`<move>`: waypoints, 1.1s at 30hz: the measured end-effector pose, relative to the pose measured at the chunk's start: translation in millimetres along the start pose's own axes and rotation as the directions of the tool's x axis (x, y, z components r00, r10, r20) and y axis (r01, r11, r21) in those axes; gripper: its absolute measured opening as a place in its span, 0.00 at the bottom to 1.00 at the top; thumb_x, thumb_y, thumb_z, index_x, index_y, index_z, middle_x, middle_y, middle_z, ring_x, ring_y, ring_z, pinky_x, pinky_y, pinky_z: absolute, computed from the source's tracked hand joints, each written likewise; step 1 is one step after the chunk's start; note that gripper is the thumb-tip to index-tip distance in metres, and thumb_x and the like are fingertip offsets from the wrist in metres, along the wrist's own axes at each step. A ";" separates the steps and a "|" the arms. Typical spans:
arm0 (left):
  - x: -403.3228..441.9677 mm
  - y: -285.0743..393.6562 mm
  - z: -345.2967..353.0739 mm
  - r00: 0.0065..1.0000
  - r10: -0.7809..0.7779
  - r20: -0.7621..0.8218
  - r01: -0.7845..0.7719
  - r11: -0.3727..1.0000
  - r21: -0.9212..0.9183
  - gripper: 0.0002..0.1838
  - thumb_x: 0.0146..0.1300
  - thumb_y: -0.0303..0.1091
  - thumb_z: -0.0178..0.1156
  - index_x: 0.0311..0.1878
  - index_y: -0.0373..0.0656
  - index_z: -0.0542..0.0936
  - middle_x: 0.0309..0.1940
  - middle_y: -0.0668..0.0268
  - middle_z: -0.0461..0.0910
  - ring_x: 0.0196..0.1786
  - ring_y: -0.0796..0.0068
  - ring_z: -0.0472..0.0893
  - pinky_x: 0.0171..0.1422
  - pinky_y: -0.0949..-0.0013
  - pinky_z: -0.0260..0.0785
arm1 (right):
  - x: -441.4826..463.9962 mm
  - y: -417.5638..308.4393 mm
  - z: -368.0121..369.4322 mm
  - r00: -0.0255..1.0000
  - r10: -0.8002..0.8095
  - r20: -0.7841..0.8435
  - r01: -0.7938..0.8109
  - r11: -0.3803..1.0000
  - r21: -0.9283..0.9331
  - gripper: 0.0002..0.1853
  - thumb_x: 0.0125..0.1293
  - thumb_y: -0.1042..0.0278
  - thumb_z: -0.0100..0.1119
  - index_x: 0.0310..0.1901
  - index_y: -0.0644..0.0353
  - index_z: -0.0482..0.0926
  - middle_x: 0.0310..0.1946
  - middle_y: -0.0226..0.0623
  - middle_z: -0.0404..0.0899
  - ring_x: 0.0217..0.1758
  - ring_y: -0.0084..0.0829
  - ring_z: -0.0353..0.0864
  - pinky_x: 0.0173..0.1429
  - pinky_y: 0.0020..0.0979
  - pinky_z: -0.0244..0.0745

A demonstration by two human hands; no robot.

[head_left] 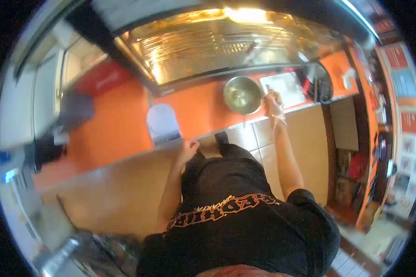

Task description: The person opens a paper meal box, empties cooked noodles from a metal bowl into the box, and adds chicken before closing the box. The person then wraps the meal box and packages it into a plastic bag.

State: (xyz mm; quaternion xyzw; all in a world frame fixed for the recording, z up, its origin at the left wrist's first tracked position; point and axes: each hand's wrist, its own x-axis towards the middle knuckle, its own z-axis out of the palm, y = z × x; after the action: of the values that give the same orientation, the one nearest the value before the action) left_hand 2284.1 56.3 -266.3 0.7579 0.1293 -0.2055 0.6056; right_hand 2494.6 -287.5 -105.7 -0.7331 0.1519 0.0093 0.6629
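A round metal bowl (243,95) stands on the orange counter, with some liquid or a shiny surface inside it. Just right of its rim is my right hand (274,105), blurred, its fingers closed around something small that I cannot make out. A white rectangular board or tray (284,88) lies behind that hand. My left hand (189,148) hovers at the counter's front edge, fingers curled in, with nothing visible in them. Close to it, a pale grey scale-like device with a rounded top (162,121) sits on the counter.
The orange counter (111,124) runs across in front of me. Behind it is a lit metal display case (208,44). Dark items (320,85) stand at its right end, and a red object (102,79) lies to the left. Shelves (356,161) line the right side.
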 end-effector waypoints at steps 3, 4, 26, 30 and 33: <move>31.7 29.5 21.6 0.898 -0.018 0.439 -0.001 0.999 0.043 0.18 0.72 0.43 0.57 0.40 0.35 0.83 0.28 0.62 0.83 0.31 0.71 0.81 0.37 0.65 0.73 | -13.3 34.4 -43.6 0.978 0.202 -0.055 -0.174 0.928 0.328 0.11 0.70 0.61 0.57 0.51 0.50 0.74 0.28 0.22 0.70 0.25 0.16 0.65 0.27 0.22 0.59; 49.5 17.1 27.8 0.835 -0.004 0.550 -0.092 0.985 0.147 0.17 0.71 0.42 0.57 0.38 0.35 0.83 0.28 0.62 0.83 0.31 0.71 0.81 0.37 0.65 0.73 | -2.5 65.4 -66.5 0.983 0.179 -0.027 -0.144 0.862 0.486 0.11 0.70 0.58 0.58 0.51 0.46 0.74 0.26 0.22 0.70 0.21 0.16 0.64 0.21 0.21 0.54; 167.5 158.9 379.6 0.857 -0.512 -0.055 0.494 0.787 0.370 0.15 0.68 0.39 0.58 0.34 0.36 0.84 0.29 0.57 0.83 0.32 0.70 0.80 0.37 0.62 0.71 | 617.0 172.9 -825.7 0.883 -0.415 -0.218 0.166 0.711 -0.683 0.19 0.69 0.57 0.54 0.58 0.52 0.76 0.48 0.38 0.81 0.55 0.38 0.79 0.58 0.42 0.73; 174.9 200.9 439.0 0.838 -0.535 -0.109 0.538 0.773 0.336 0.15 0.68 0.39 0.59 0.34 0.36 0.84 0.29 0.57 0.82 0.32 0.70 0.79 0.37 0.62 0.71 | 619.4 57.2 -798.8 0.877 -0.321 -0.356 -0.134 0.549 -0.825 0.24 0.67 0.53 0.57 0.63 0.51 0.74 0.53 0.43 0.81 0.59 0.42 0.78 0.63 0.43 0.71; 175.8 221.7 467.9 0.818 -0.561 -0.129 0.567 0.747 0.346 0.15 0.68 0.39 0.59 0.34 0.35 0.84 0.29 0.57 0.82 0.32 0.70 0.79 0.37 0.62 0.71 | 654.0 79.9 -827.5 0.863 -0.374 -0.339 -0.036 0.623 -0.781 0.26 0.68 0.54 0.57 0.66 0.51 0.73 0.54 0.45 0.81 0.59 0.44 0.79 0.62 0.43 0.73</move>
State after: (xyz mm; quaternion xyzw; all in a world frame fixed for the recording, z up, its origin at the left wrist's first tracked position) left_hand 2465.2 -459.0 -242.1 0.7848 0.3160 -0.3929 0.3604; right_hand 2944.1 -1237.7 -223.8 -0.9335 0.2173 -0.1702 0.2291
